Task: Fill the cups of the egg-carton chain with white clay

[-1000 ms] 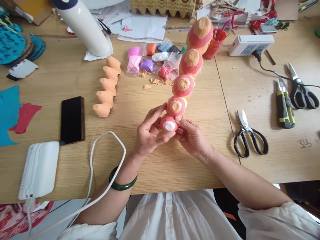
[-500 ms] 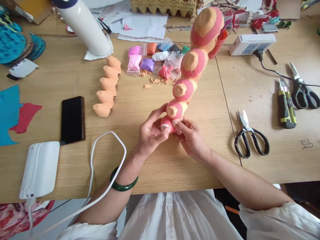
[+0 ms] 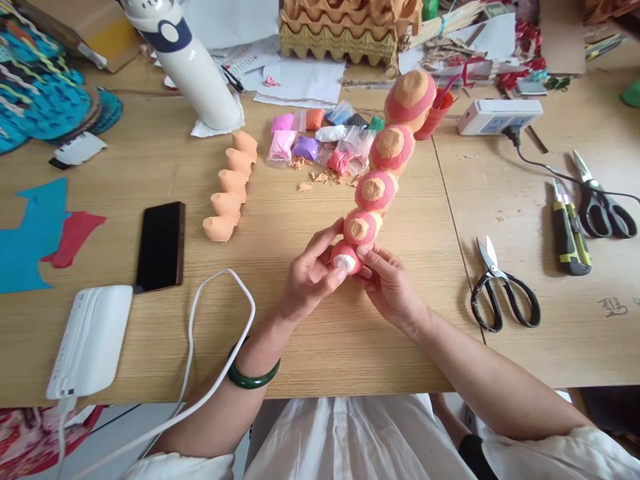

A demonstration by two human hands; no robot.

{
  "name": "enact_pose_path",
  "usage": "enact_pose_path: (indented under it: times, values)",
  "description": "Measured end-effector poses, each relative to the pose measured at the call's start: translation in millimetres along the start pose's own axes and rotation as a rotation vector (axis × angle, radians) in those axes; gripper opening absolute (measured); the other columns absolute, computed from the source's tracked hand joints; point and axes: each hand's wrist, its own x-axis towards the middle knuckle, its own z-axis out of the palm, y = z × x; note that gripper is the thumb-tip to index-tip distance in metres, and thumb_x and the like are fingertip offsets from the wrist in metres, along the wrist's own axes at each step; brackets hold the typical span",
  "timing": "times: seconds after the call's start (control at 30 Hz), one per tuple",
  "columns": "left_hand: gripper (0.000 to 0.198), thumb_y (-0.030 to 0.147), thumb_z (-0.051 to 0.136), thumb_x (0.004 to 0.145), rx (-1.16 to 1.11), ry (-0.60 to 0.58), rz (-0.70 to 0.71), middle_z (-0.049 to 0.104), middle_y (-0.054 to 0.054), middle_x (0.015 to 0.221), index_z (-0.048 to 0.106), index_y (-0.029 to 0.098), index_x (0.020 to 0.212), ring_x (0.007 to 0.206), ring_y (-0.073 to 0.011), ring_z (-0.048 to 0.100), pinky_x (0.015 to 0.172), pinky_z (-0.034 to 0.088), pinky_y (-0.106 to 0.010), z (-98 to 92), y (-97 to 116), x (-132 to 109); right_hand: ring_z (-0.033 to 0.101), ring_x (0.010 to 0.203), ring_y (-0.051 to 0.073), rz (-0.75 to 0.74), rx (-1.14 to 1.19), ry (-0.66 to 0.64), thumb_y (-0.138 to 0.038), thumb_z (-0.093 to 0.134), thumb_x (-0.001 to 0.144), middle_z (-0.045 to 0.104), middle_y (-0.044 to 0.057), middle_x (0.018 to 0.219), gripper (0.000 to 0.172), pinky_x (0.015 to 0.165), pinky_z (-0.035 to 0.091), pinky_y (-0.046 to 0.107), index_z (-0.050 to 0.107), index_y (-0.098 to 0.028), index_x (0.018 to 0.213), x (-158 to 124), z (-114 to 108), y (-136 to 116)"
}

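Between my hands is a bumpy egg-carton strip point(image 3: 373, 190), its cups coated in orange and pink clay. It slants away from me, the far cups looking larger. The nearest cup carries a white patch point(image 3: 344, 263) at its tip. My left hand point(image 3: 313, 273) is closed on that near end from the left, thumb beside the white patch. From the right, my right hand point(image 3: 393, 283) pinches the same end, its thumb on top and the other fingers partly hidden beneath. A second strip of plain orange cups point(image 3: 233, 185) lies on the table point(image 3: 310, 353) to the left.
Small bags of coloured clay point(image 3: 306, 148) and orange crumbs lie beyond my hands. Scissors point(image 3: 493, 287), a utility knife point(image 3: 569, 230) and a power strip point(image 3: 500, 117) are on the right. A phone point(image 3: 160, 245), power bank point(image 3: 93, 340) and white cable point(image 3: 253, 300) occupy the left.
The view has tipped upward, so the scene sits lower and more of the table's back shows. The strip's far end has come down, and the white patch faces me more fully.
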Motion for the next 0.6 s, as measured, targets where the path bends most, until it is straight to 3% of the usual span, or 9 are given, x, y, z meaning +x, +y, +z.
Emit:
enact_pose_path:
  times: [0.17, 0.4, 0.6]
  values:
    - [0.071, 0.042, 0.073, 0.097, -0.131, -0.026, -0.085, 0.075, -0.01, 0.142, 0.053, 0.025, 0.163, 0.134, -0.0292, 0.069, 0.117, 0.056, -0.044, -2.0, -2.6, -1.2, 0.023, 0.058, 0.008, 0.043, 0.032, -0.011, -0.045, 0.097, 0.067, 0.041, -0.007, 0.064, 0.046, 0.048, 0.015, 0.022, 0.06, -0.019, 0.073, 5.6, -2.8, -3.2]
    - [0.07, 0.04, 0.079, 0.089, -0.243, 0.086, -0.147, 0.06, -0.011, 0.164, 0.059, 0.026, 0.156, 0.134, -0.0286, 0.07, 0.1, 0.063, -0.035, 2.4, 4.2, 3.8, 0.018, 0.058, 0.007, 0.093, 0.035, -0.077, -0.044, 0.099, 0.065, 0.035, -0.008, 0.062, 0.05, 0.047, 0.013, 0.02, 0.056, -0.019, 0.069, 7.8, -3.9, -8.2]
    - [0.065, 0.041, 0.083, 0.09, -0.291, 0.057, -0.18, 0.064, -0.012, 0.161, 0.064, 0.024, 0.15, 0.134, -0.0281, 0.071, 0.098, 0.064, -0.031, 5.1, 10.1, 5.0, 0.018, 0.058, 0.008, 0.086, 0.001, -0.136, -0.046, 0.097, 0.069, 0.034, -0.008, 0.061, 0.05, 0.046, 0.014, 0.02, 0.055, -0.02, 0.069, 9.7, -7.6, -7.7]
